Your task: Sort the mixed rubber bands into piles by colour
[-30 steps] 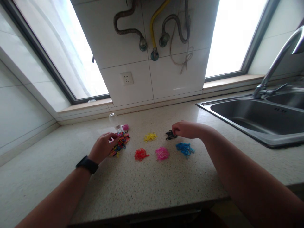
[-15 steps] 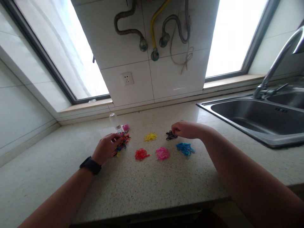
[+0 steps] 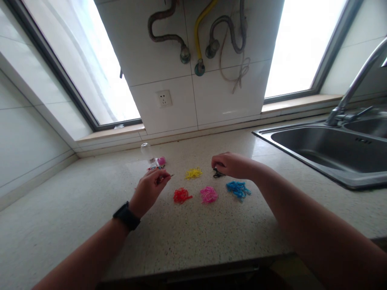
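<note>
My left hand [image 3: 152,186], with a dark watch on its wrist, pinches a small rubber band [image 3: 172,175] between thumb and forefinger. It hovers in front of a mixed-colour heap of bands [image 3: 155,168], hiding most of it. Curled fingers of my right hand [image 3: 227,164] rest over the black rubber bands [image 3: 217,174]; whether anything is in them is hidden. Sorted piles lie between the hands: yellow bands [image 3: 193,173], red bands [image 3: 181,195], pink bands [image 3: 209,195] and, nearest my right forearm, blue bands [image 3: 238,189].
Behind the mixed heap, a clear plastic bottle [image 3: 146,152] with a pink cap [image 3: 162,161] lies on the speckled counter [image 3: 181,237]. A steel sink [image 3: 314,151] with a faucet [image 3: 347,92] is at the right. Pipes and a socket [image 3: 164,98] are on the tiled wall.
My left hand has come away from the mixed heap, moving right and lifting with a band in its fingertips. My right hand has shifted slightly left over the black pile.
</note>
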The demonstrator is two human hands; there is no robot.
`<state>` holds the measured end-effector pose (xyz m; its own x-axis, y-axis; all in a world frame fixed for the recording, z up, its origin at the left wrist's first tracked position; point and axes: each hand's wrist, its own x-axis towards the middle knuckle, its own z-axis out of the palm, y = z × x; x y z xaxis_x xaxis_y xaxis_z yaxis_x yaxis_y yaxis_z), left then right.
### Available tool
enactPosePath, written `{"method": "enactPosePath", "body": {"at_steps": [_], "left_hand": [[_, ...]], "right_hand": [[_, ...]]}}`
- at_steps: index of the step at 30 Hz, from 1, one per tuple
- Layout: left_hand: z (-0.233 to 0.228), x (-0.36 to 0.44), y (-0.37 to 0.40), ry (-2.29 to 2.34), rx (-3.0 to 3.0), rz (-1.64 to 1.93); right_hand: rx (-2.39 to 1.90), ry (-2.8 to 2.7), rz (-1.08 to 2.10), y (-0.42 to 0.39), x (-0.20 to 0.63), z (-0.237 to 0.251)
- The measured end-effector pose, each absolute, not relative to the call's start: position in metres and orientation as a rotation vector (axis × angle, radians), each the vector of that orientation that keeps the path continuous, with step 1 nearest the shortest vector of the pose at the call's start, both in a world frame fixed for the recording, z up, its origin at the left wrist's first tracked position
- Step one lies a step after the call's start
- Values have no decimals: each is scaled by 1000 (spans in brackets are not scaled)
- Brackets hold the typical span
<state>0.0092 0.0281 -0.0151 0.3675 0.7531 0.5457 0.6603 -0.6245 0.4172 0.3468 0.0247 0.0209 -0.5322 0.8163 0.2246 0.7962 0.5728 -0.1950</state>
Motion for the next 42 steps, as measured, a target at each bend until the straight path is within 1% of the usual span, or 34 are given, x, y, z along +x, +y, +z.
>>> {"method": "enactPosePath", "body": {"at_steps": [3,9,14,20,33,42], "left_hand": [[-14,23,13,1217,2503,1119],[-13,39,-10,1085,2466,1256],[-13,44,-19,1017,2461,1318],[-14,45,-22,949,2512,1313],[-19,43,-19,1061,2416,1347],[-18,43,-18,1052,2397,1336]], "right_hand": [[-1197,-2484,85,16,326,20],[-914,-2454,190,-1,287,14],[-757,-2444,262,-7,273,11],[-715,-2409,278,-7,269,9],[-729,-2374,266,-7,271,9],[-720,-2377,250,-7,271,11]]}}
